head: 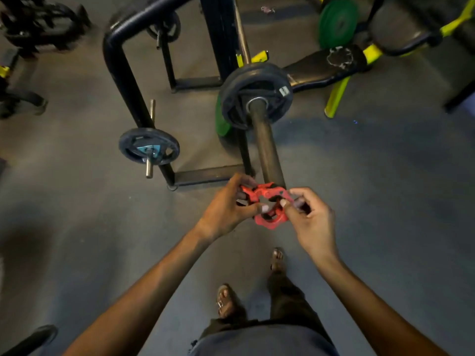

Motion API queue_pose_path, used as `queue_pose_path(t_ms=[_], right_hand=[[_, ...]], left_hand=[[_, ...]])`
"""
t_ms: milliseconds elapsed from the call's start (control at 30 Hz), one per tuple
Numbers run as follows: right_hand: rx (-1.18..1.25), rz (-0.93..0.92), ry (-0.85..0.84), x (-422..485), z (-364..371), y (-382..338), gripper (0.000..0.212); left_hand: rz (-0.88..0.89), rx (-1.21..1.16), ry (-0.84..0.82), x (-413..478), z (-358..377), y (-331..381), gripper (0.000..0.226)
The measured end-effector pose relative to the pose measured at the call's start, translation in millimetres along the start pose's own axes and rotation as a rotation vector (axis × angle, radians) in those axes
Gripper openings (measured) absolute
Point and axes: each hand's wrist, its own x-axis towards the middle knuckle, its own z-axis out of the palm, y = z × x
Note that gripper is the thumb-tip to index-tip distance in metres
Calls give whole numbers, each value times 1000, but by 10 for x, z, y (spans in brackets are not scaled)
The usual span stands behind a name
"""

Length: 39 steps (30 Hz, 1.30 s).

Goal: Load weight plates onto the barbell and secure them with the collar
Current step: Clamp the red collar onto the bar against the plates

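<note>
A dark barbell sleeve (267, 142) points toward me from the rack. A black weight plate (257, 95) sits on it at the far end, with a green plate (221, 119) partly hidden behind it. At the sleeve's near tip I hold a red clamp collar (268, 209). My left hand (228, 206) grips its left side and my right hand (311, 217) pinches its right side. The collar's ring is just below the sleeve end, and I cannot tell whether it is around it.
A black rack frame (123, 80) stands to the left with a small black plate (149, 146) on a storage peg. A green plate (338, 21) and a bench with yellow legs (336, 96) are at the back right. My sandalled feet (227, 301) stand on grey floor.
</note>
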Motion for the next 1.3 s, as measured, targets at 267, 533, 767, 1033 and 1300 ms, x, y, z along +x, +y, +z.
queue_pose_path(t_ms=[267, 533, 767, 1033, 1300], right_hand=[[-37, -1, 178, -97, 83, 127, 20], [-45, -5, 201, 53, -4, 352, 16], [-44, -49, 118, 29, -91, 458, 16], [-1, -31, 9, 187, 31, 584, 33], [155, 89, -268, 413, -157, 654, 45]], left_hand=[[61, -26, 140, 63, 210, -40, 56], [96, -13, 142, 203, 441, -45, 62], [103, -12, 171, 159, 491, -140, 73], [89, 45, 238, 237, 489, -261, 57], [56, 109, 182, 296, 388, -325, 62]])
